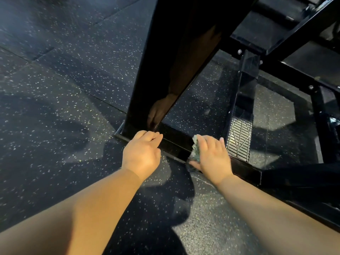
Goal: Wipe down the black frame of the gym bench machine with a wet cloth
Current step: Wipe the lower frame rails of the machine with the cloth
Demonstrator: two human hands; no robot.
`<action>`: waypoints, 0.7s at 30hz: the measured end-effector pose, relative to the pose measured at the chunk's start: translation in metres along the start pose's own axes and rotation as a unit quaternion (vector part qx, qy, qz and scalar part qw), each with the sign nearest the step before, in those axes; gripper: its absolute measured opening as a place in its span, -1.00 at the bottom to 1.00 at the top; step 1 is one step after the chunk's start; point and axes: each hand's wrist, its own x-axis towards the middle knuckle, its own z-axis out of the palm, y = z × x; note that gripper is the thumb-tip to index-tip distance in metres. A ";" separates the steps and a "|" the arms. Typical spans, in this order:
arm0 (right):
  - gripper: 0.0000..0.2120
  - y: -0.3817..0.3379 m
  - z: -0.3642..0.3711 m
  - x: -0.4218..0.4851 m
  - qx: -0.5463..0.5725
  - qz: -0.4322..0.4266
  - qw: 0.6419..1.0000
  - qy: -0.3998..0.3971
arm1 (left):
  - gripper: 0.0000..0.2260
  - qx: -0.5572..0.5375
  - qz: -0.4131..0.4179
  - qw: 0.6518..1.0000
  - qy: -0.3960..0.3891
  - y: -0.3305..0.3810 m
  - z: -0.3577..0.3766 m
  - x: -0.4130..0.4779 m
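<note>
Right hand (211, 155) presses cloth (195, 150) flat-fingered on base bar (174, 142); bar's long axis runs leftward toward left hand (142, 153), its grip loosely curled, empty.

A gym: speckled rubber floor (70, 92), black machine frame (165, 61).

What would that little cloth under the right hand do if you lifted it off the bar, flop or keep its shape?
Probably flop: the cloth shows a crumpled, ragged edge beside the right hand, so it looks soft. It is likely light, since it is small against the hand. If wet, as the task says, it may cling slightly to the glossy base bar.
</note>
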 end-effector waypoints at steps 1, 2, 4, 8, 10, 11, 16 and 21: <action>-0.19 -0.014 -0.005 0.010 0.004 -0.013 1.000 0.002 | -0.64 -0.012 0.008 1.000 0.012 -0.004 0.001 -0.001; -0.25 -0.030 -0.009 0.021 0.015 -0.025 0.999 0.016 | -0.65 -0.018 0.016 0.999 0.024 -0.007 0.002 -0.001; -0.29 -0.066 -0.016 0.045 0.038 -0.034 0.998 0.027 | -0.63 -0.017 0.034 0.998 0.049 -0.012 0.002 -0.003; -0.18 -0.099 -0.017 0.069 0.048 -0.007 0.998 0.030 | -0.63 0.006 0.057 0.995 0.079 -0.014 -0.004 -0.009; -0.21 -0.085 -0.016 0.064 0.061 -0.035 0.996 0.050 | -0.60 0.022 0.068 0.995 0.071 -0.015 -0.004 -0.010; -0.24 -0.074 -0.017 0.058 0.070 -0.058 0.995 0.047 | -0.60 0.028 0.073 0.995 0.067 -0.016 -0.004 -0.009; -0.13 0.007 -0.006 0.000 0.040 -0.031 0.998 -0.041 | -0.60 0.014 0.060 0.996 0.066 -0.012 -0.002 -0.005; -0.07 0.020 -0.003 -0.013 -0.007 0.026 0.999 -0.038 | -0.55 0.026 0.052 0.997 0.050 -0.014 -0.004 -0.005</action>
